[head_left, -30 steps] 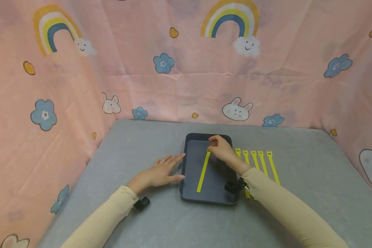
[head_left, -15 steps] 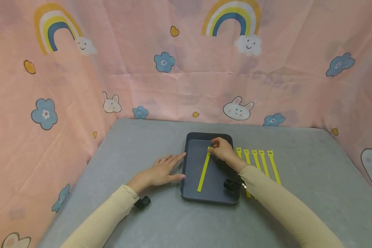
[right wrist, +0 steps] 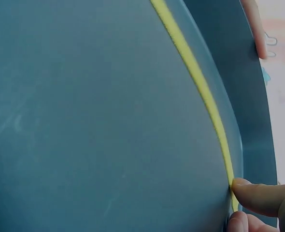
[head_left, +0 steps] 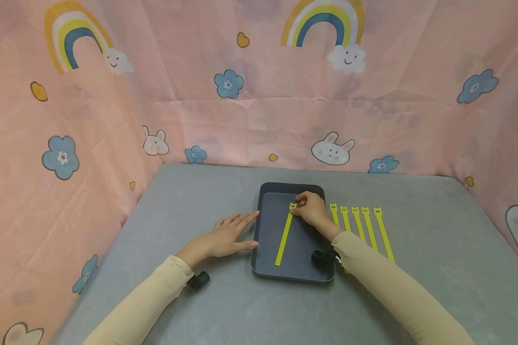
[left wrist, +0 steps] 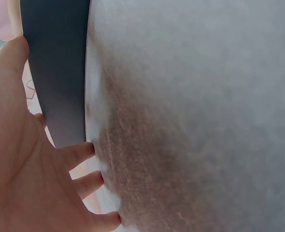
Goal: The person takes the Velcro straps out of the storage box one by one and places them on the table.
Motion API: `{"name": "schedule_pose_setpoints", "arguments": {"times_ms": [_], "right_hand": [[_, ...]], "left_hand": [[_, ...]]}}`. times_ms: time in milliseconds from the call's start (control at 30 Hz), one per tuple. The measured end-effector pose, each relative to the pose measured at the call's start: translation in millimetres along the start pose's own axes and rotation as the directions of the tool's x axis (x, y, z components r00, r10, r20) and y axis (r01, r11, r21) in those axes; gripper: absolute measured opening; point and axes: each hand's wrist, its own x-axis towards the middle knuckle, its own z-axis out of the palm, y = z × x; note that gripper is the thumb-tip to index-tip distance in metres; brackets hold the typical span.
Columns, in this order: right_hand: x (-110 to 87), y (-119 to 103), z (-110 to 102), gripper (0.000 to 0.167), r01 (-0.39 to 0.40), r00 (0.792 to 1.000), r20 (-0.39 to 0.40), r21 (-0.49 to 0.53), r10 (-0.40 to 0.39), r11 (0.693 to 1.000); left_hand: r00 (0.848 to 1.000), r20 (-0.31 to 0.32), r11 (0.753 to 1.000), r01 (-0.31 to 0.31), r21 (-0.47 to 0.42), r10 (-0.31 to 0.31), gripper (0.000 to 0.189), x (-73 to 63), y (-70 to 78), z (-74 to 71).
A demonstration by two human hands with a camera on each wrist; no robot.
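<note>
A yellow hook-and-loop cable tie (head_left: pixel 284 239) with a slotted head lies lengthwise in a dark grey tray (head_left: pixel 269 197). My right hand (head_left: pixel 311 210) reaches over the tray's right side. Its thumb and a curled finger pinch the tie close to its slotted far end; the right wrist view shows the thumb (right wrist: pixel 256 195) on the yellow strip. Fingers spread, my left hand (head_left: pixel 224 239) rests against the tray's left side. In the left wrist view, the left hand's fingertips sit along the outer wall (left wrist: pixel 60 82).
Several matching yellow cable ties (head_left: pixel 383 232) lie in a row right of the tray, partly hidden by the right sleeve (head_left: pixel 384 273). A grey table (head_left: pixel 198 201) lies under everything. A pink patterned cloth (head_left: pixel 224 124) hangs along the back and sides.
My right hand has shifted slightly right and down, so the slotted head of the cable tie now shows. The left hand has kept its place at the tray's side.
</note>
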Motion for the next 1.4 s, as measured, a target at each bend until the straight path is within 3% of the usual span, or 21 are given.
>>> {"name": "schedule_pose_setpoints", "arguments": {"times_ms": [433,833,1400], "right_hand": [[-1.0,2.4,1.4,0.03,0.043,0.999,-0.025,-0.042,-0.044,0.998],[2.8,5.4,0.5,0.027,0.09,0.996,0.017,-0.025,-0.09,0.996],[4.4,7.2,2.2,0.035,0.094,0.996,0.014,-0.033,-0.093,0.995]], "left_hand": [[1.0,0.003,1.0,0.008,0.016,-0.008,0.085,0.6,1.6,-0.2],[1.0,0.001,1.0,0.012,0.009,-0.012,0.085,0.9,2.5,-0.5],[1.0,-0.004,1.0,0.005,0.001,-0.005,0.084,-0.1,2.0,-0.3]]}}
